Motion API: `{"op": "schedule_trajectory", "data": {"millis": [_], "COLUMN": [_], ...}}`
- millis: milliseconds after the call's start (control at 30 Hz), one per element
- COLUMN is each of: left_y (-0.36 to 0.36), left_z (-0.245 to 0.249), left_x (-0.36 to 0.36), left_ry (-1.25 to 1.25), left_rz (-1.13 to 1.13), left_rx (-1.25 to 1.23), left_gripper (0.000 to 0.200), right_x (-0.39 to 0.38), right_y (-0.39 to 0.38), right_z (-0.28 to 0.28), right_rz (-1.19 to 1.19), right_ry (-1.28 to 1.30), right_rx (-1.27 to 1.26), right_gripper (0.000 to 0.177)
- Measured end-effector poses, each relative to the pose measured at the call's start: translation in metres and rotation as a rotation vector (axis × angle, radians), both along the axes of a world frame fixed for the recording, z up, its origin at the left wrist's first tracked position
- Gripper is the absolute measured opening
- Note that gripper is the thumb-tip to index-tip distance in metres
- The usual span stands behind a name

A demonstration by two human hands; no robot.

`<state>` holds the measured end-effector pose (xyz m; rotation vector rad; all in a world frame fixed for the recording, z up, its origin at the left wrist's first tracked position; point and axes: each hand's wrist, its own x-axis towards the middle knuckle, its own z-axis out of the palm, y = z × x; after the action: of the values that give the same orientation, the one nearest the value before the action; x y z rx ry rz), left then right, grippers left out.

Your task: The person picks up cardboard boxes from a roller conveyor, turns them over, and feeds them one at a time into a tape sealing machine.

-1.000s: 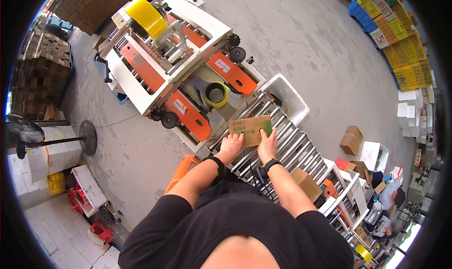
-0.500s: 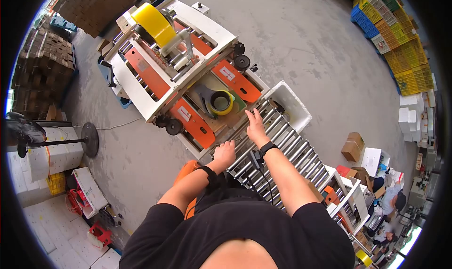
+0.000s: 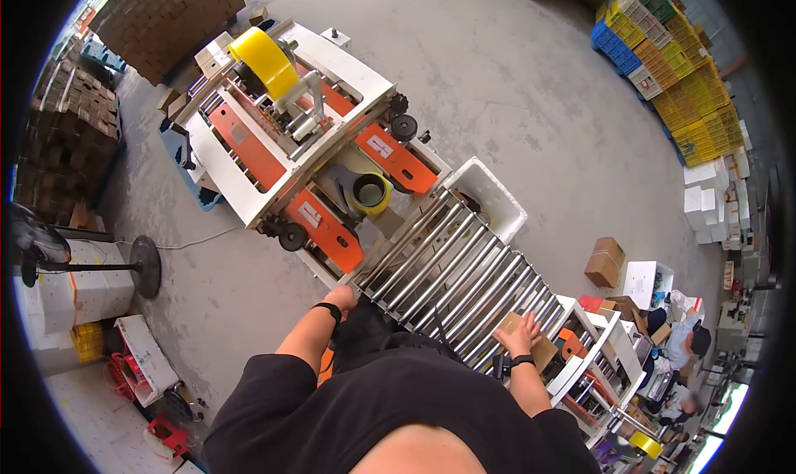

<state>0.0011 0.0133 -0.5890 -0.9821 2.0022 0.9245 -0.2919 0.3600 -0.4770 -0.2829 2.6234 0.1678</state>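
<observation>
My right hand (image 3: 517, 335) lies with spread fingers on a small brown cardboard box (image 3: 543, 351) at the right part of the roller conveyor (image 3: 452, 267). Near the conveyor's left end, by the corner of the carton-sealing machine (image 3: 249, 142), is my left hand (image 3: 340, 297); its fingers are mostly hidden. A grey hand tape dispenser with a yellow roll (image 3: 370, 194) rests on the machine's bed between two orange side plates. A large yellow tape roll (image 3: 264, 62) is mounted on top of the machine.
A white foam box (image 3: 497, 196) stands beside the conveyor. A second machine (image 3: 593, 374) adjoins its right end. Stacked crates (image 3: 696, 101) rise at the far right, and a cardboard box (image 3: 605, 261) sits on the floor. A standing fan (image 3: 145, 267) is at left. People are at lower right.
My right hand has swung right from the tape dispenser's side to the cardboard box. My left hand has drawn back left and down. The view has shifted slightly.
</observation>
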Motion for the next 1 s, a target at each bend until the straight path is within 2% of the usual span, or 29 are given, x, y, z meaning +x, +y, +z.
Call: {"op": "schedule_trajectory", "data": {"millis": [67, 167, 267, 367, 467, 667, 767, 867, 933, 1000], "left_y": [-0.004, -0.008, -0.002, 0.009, 0.02, 0.02, 0.015, 0.013, 0.011, 0.011], "left_z": [-0.005, -0.01, -0.004, -0.009, -0.006, -0.016, -0.019, 0.006, 0.012, 0.013], "left_x": [0.004, 0.003, -0.008, -0.015, -0.02, -0.018, -0.018, -0.028, -0.031, -0.033], "left_ry": [-0.007, -0.012, 0.045, 0.122, 0.174, 0.132, 0.131, 0.024, 0.044, 0.111], "left_rz": [0.017, -0.021, -0.029, 0.04, 0.09, 0.048, 0.027, 0.023, 0.022, 0.027], "left_rx": [-0.004, -0.015, -0.047, -0.084, -0.053, -0.037, -0.031, 0.029, 0.032, 0.013], "left_gripper": [0.035, 0.037, 0.038, 0.035, 0.036, 0.035, 0.033, 0.045, 0.045, 0.042], "right_x": [0.001, -0.003, -0.006, -0.005, -0.01, 0.02, 0.037, 0.049, 0.048, 0.035], "right_y": [0.012, 0.018, 0.027, 0.024, 0.01, -0.078, -0.126, -0.158, -0.178, -0.184], "right_z": [0.014, 0.026, 0.022, 0.011, 0.008, 0.025, 0.02, -0.002, -0.009, -0.027], "right_rz": [0.217, 0.337, 0.348, 0.411, 0.389, 0.509, 0.808, 1.17, 1.046, 0.974], "right_ry": [-0.079, -0.104, -0.063, -0.083, -0.11, -0.187, -0.296, -0.364, -0.427, -0.125], "right_rx": [0.092, 0.095, 0.051, 0.213, 0.245, 0.115, 0.058, -0.067, -0.168, -0.285], "right_gripper": [0.11, 0.113, 0.111, 0.107, 0.103, 0.088, 0.075, 0.063, 0.056, 0.048]}}
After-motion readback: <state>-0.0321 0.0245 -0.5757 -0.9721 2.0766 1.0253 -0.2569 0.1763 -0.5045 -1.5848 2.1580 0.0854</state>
